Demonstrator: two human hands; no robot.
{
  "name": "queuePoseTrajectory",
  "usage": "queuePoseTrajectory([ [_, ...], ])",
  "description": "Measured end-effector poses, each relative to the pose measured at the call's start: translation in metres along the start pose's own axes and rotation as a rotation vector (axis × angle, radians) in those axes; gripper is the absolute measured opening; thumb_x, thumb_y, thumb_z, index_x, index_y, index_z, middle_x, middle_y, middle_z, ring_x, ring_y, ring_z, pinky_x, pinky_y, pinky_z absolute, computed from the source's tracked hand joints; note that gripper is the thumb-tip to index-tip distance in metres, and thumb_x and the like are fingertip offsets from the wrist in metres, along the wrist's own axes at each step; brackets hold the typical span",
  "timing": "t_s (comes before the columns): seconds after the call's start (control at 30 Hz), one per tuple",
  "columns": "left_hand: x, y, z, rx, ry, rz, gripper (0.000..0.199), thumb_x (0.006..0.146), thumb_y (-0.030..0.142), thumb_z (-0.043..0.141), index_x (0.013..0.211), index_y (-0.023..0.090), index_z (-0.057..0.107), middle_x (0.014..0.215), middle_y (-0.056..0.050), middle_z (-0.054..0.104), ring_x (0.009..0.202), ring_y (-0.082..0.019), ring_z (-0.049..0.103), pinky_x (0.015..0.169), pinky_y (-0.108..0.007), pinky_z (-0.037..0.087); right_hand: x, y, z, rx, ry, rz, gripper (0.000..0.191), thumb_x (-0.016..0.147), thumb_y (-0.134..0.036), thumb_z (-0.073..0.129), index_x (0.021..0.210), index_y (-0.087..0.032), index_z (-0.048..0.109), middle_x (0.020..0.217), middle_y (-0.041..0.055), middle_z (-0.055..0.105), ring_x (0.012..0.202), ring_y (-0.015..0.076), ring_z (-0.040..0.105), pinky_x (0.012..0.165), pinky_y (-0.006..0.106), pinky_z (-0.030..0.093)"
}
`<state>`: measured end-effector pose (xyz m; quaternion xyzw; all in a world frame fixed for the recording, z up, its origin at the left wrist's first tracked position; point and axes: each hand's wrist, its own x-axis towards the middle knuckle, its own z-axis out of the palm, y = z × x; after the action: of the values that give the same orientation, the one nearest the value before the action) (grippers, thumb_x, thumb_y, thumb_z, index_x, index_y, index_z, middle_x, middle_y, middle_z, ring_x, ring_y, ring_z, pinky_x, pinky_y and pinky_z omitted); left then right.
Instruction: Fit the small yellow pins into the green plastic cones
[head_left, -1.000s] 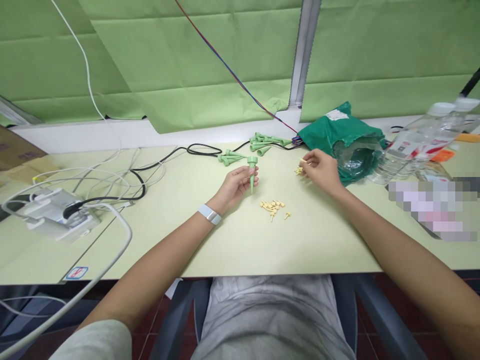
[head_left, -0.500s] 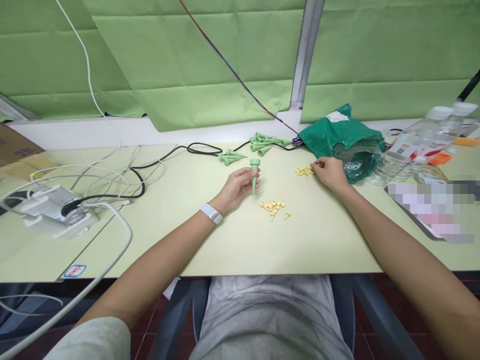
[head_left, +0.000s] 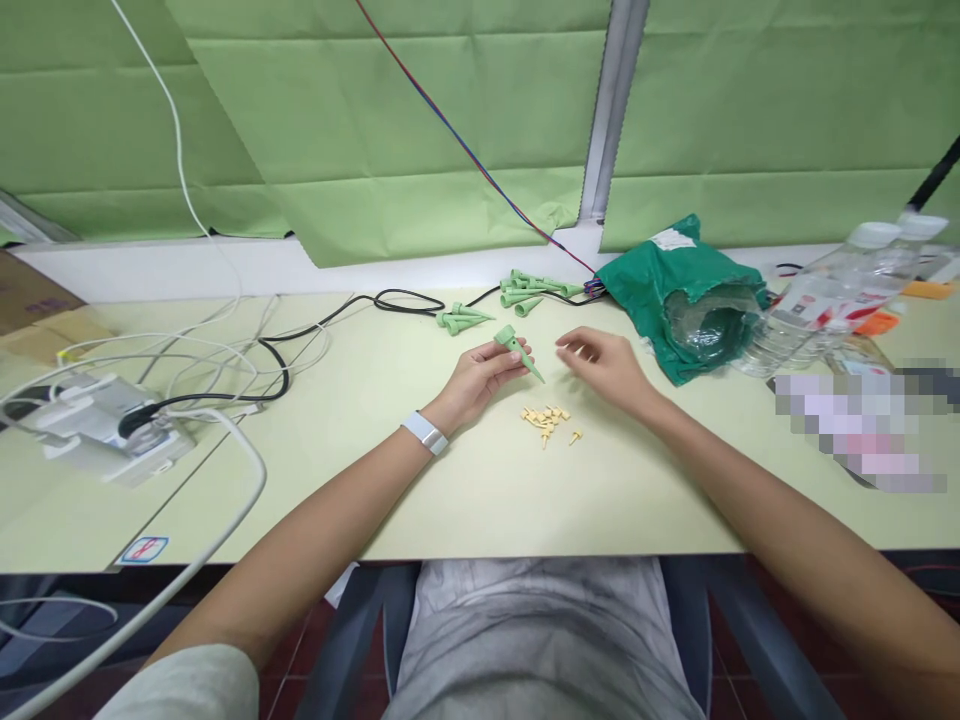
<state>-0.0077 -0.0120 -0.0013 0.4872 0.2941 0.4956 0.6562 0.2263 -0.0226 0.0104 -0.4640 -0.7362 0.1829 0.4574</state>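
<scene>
My left hand [head_left: 486, 377] is closed around a green watering spike [head_left: 517, 350], whose pointed end tilts down to the right. To its right, my right hand [head_left: 604, 368] hovers above the table with thumb and fingers drawn together. Whatever may be between those fingertips is too small and blurred to make out. Below the hands lies a loose pile of small yellow plugs [head_left: 547, 418], with one apart from it on the right. The second yellow pile is hidden behind my right hand. More green spikes [head_left: 463, 318] lie farther back, with another heap [head_left: 532, 288] behind them.
A torn green plastic bag [head_left: 645, 280] lies at the back right, beside clear bottles [head_left: 847, 280]. A power strip [head_left: 112, 430] and tangled cables [head_left: 277, 350] occupy the left. The table's front edge [head_left: 540, 556] runs close to my body.
My right hand has come left from the far yellow pile toward the spike. In my left hand, the spike has turned from upright to slanted, its tip swinging right.
</scene>
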Motion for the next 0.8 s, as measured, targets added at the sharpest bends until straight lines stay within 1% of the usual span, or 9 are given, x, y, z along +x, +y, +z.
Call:
queuePoseTrajectory([
  [0.07,0.0,-0.001,0.001,-0.008,-0.016,0.027,0.026,0.074,0.027,0.089,0.095,0.014,0.08,0.114,-0.01,0.075,0.104,-0.021,0.069,0.104,-0.038,0.054,-0.003,-0.019,0.017,0.013,-0.099,-0.038,0.021,0.089,-0.037,0.069,0.101,-0.021,0.075,0.09,0.0034,0.076,0.067,0.0166,0.064,0.065,0.029,0.047],
  [0.17,0.0,-0.001,0.0,-0.018,-0.026,0.051,0.024,0.075,0.024,0.088,0.094,0.015,0.078,0.1,-0.006,0.074,0.101,-0.019,0.07,0.107,-0.039,0.052,0.0,-0.028,0.031,-0.092,-0.112,-0.133,0.014,0.091,-0.031,0.068,0.098,-0.022,0.075,0.089,0.0029,0.075,0.067,0.0163,0.062,0.066,0.029,0.045],
  [0.27,0.002,-0.002,-0.003,-0.019,0.011,0.038,0.03,0.075,0.02,0.087,0.102,0.016,0.076,0.1,-0.004,0.072,0.105,-0.019,0.07,0.112,-0.04,0.049,0.014,-0.016,0.03,-0.252,-0.135,-0.241,0.015,0.095,-0.027,0.064,0.103,-0.022,0.076,0.093,0.0047,0.074,0.076,0.0188,0.063,0.068,0.029,0.043],
  [0.37,0.004,-0.005,-0.004,-0.004,0.108,-0.016,0.046,0.073,0.016,0.087,0.117,0.017,0.07,0.111,-0.007,0.071,0.106,-0.021,0.072,0.109,-0.043,0.051,0.039,0.011,0.025,-0.449,-0.116,-0.287,0.02,0.097,-0.025,0.06,0.107,-0.022,0.077,0.108,0.0084,0.072,0.086,0.0215,0.065,0.07,0.031,0.042],
  [0.47,0.005,-0.006,-0.001,0.024,0.2,-0.041,0.052,0.074,0.013,0.083,0.122,0.017,0.065,0.119,-0.011,0.067,0.098,-0.022,0.074,0.102,-0.045,0.056,0.076,0.046,0.022,-0.605,-0.054,-0.186,0.022,0.095,-0.022,0.06,0.108,-0.017,0.077,0.117,0.0141,0.067,0.094,0.0247,0.064,0.075,0.033,0.044],
  [0.57,0.005,-0.006,0.003,0.051,0.221,-0.058,0.043,0.077,0.011,0.075,0.119,0.015,0.064,0.115,-0.012,0.066,0.092,-0.02,0.073,0.096,-0.045,0.059,0.119,0.075,0.022,-0.744,-0.06,-0.034,0.027,0.097,-0.021,0.056,0.114,-0.015,0.076,0.119,0.016,0.065,0.099,0.0267,0.063,0.079,0.034,0.046],
  [0.6,0.005,-0.006,0.004,0.055,0.221,-0.067,0.039,0.078,0.01,0.073,0.115,0.015,0.064,0.114,-0.012,0.067,0.09,-0.02,0.073,0.095,-0.044,0.059,0.133,0.082,0.022,-0.754,-0.077,-0.017,0.027,0.097,-0.02,0.056,0.113,-0.015,0.077,0.119,0.0161,0.065,0.098,0.0267,0.063,0.079,0.035,0.046],
  [0.7,0.004,-0.006,0.005,0.048,0.215,-0.084,0.029,0.078,0.009,0.071,0.106,0.014,0.064,0.109,-0.01,0.066,0.088,-0.019,0.073,0.093,-0.043,0.059,0.168,0.094,0.026,-0.812,-0.112,0.038,0.028,0.098,-0.018,0.053,0.114,-0.015,0.076,0.125,0.0169,0.065,0.1,0.0272,0.063,0.084,0.036,0.048],
  [0.8,0.005,-0.008,0.004,0.029,0.212,-0.07,0.024,0.077,0.008,0.07,0.1,0.014,0.065,0.105,-0.009,0.066,0.086,-0.018,0.072,0.09,-0.041,0.06,0.194,0.097,0.033,-0.902,-0.127,0.079,0.033,0.103,-0.016,0.047,0.122,-0.006,0.072,0.134,0.0234,0.06,0.107,0.0274,0.062,0.091,0.039,0.047],
])
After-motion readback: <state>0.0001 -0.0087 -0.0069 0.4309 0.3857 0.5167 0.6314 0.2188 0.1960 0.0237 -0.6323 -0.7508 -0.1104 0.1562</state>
